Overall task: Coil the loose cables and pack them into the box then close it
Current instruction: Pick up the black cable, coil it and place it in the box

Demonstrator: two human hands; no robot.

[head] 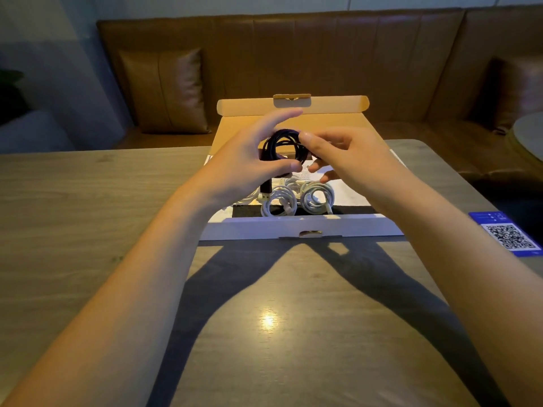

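Observation:
A flat cardboard box (299, 227) lies open on the table, its lid (291, 105) standing up at the far side. Above it, both hands hold a coiled black cable (283, 145). My left hand (249, 160) pinches the coil's left and lower side between thumb and fingers, and a black USB plug (266, 188) hangs below it. My right hand (343, 154) pinches the coil's right side. Inside the box lie two white coiled cables (279, 204), (317, 196), with more white cable partly hidden behind my left hand.
The wooden table (88, 201) stretches left and toward me. A blue card with a QR code (507, 233) lies at the right edge. A brown leather bench (293, 54) with cushions runs behind the table. White paper (346, 189) lines the box.

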